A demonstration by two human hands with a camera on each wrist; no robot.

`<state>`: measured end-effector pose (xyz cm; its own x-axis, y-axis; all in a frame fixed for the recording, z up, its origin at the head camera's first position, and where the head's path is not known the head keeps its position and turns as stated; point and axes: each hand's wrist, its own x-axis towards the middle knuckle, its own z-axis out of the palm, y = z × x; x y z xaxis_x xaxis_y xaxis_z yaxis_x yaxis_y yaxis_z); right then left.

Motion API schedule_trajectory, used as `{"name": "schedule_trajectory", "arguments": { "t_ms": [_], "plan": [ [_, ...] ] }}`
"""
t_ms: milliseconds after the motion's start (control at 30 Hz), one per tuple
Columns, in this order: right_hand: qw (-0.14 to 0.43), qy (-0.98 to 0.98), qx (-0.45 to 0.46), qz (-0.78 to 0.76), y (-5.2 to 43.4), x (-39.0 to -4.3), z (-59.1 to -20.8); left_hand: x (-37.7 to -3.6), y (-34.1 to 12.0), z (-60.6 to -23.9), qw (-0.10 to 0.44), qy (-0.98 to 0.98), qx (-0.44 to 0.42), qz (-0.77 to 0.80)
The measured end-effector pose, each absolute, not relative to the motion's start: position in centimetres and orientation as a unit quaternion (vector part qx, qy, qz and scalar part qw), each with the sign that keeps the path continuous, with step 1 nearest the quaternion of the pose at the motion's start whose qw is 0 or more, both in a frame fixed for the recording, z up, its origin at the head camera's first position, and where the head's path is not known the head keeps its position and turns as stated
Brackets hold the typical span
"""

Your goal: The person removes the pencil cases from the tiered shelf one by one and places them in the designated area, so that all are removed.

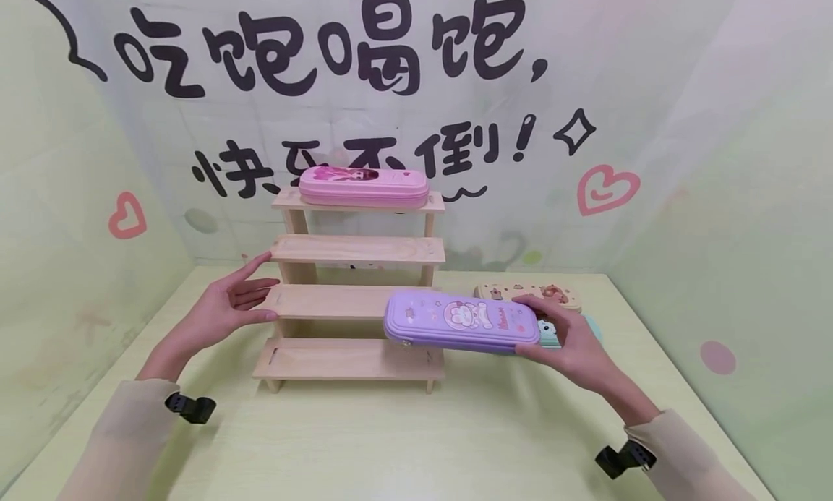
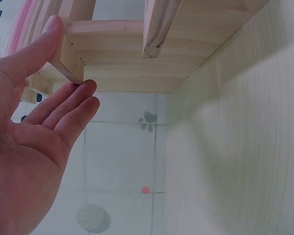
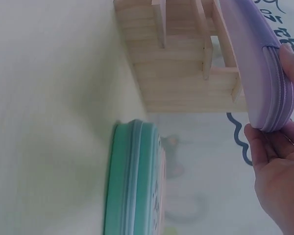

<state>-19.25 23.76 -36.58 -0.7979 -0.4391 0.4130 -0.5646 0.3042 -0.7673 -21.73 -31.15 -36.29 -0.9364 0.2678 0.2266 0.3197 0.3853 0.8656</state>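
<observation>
A four-tier wooden display rack (image 1: pixel 348 360) stands on the table. My left hand (image 1: pixel 218 309) holds its left side, thumb and fingers around a board's end; in the left wrist view the fingertips (image 2: pixel 89 88) rest at that board's corner. My right hand (image 1: pixel 573 349) grips the right end of a purple pencil case (image 1: pixel 462 320) with a cartoon figure on its lid, thumb on one side and fingers on the other. The purple case is raised in front of the rack's right side and overlaps the lower tiers. A pink pencil case (image 1: pixel 364 188) lies on the top tier.
Right of the rack, a beige pencil case (image 1: pixel 566 297) and a mint green pencil case (image 3: pixel 130 181) are on the table (image 1: pixel 338 443), partly hidden by the purple case and my right hand. A printed backdrop (image 1: pixel 455 219) stands behind the rack.
</observation>
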Motion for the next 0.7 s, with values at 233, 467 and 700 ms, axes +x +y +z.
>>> {"name": "schedule_trajectory", "arguments": {
  "t_ms": [233,467,700],
  "plan": [
    [0.054,-0.810,0.310,0.495,26.2,-18.7,-37.4,-21.7,-31.1,-36.2,0.028,-0.833,-0.177,-0.523],
    [0.046,-0.806,0.309,0.504,28.3,-18.2,-37.8,-21.7,-31.0,-36.2,0.028,-0.830,-0.179,-0.527],
    [0.037,-0.817,0.288,0.499,30.8,-17.1,-38.2,-21.7,-31.0,-36.2,0.027,-0.832,-0.178,-0.525]
  ]
}}
